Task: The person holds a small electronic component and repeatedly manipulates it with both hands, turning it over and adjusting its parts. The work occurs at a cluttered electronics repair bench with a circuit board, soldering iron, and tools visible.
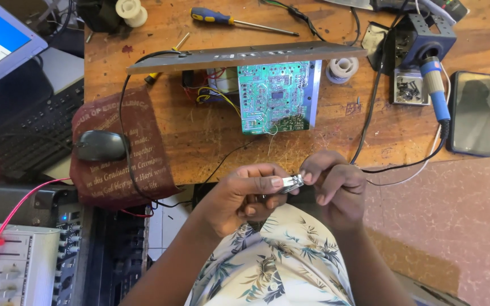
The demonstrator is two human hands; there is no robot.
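— Both your hands meet over your lap, just off the near edge of the worn wooden desk [211, 136].

— What do they hold?

— Your left hand [239, 198] has its fingers closed around a small shiny metal clipper [291, 182]; your right hand [333, 187] pinches at its tip.

— And beyond them?

— At twelve o'clock lies a green circuit board [273, 96]; at two o'clock, a blue-handled soldering iron [435, 88] beside a dark phone [472, 113].
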